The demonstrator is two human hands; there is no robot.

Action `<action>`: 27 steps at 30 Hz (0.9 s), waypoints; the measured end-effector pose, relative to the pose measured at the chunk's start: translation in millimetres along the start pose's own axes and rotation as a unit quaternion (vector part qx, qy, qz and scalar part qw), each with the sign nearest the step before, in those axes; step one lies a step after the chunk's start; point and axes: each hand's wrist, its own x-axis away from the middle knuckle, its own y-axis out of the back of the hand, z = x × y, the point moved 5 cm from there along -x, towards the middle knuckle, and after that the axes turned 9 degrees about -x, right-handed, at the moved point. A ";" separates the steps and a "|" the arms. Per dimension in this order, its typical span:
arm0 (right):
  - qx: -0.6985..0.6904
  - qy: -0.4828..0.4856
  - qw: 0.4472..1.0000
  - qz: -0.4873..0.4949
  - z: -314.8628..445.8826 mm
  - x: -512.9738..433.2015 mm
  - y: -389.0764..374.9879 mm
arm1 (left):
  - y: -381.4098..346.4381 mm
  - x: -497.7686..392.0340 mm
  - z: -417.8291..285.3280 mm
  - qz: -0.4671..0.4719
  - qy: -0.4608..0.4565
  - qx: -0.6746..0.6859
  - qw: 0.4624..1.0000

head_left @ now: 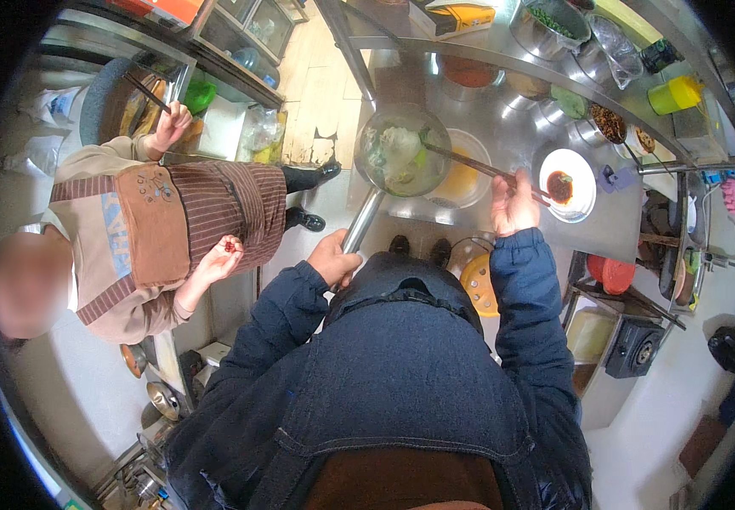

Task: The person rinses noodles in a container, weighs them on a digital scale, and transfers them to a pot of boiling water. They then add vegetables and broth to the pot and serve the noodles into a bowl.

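Observation:
My left hand [335,258] grips the metal handle of a long-handled strainer or ladle [368,220]. Pale noodles [399,150] and some green leaves lie in its round basin. Between the fingers of my right hand [514,201] are long brown chopsticks [469,162], whose tips reach into the basin at its right side. The basin partly covers a bowl of yellowish liquid [472,172] on the steel table [514,140]. Just right of my right hand, a white bowl [581,204] holds dark red sauce [560,187] with a green bit in it.
On the left stands a person in a striped apron [227,210], chopsticks in one hand [173,124]. Several metal containers, one with chopped greens [549,22], line the back right. A steel shelf rail [533,60] crosses above the table. A yellow stool [481,287] is below.

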 end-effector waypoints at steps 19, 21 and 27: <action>-0.006 0.030 0.992 0.124 120.7 76.5 -90.9 | 11.4 -11.1 2.8 -0.058 -0.021 -0.004 0.998; 0.002 0.059 0.991 0.117 127.6 77.9 -82.3 | 12.4 -10.9 3.1 -0.064 -0.025 -0.009 0.998; 0.038 0.098 0.993 0.045 111.7 46.1 -13.5 | 12.5 -7.6 -1.8 -0.072 -0.015 -0.018 0.997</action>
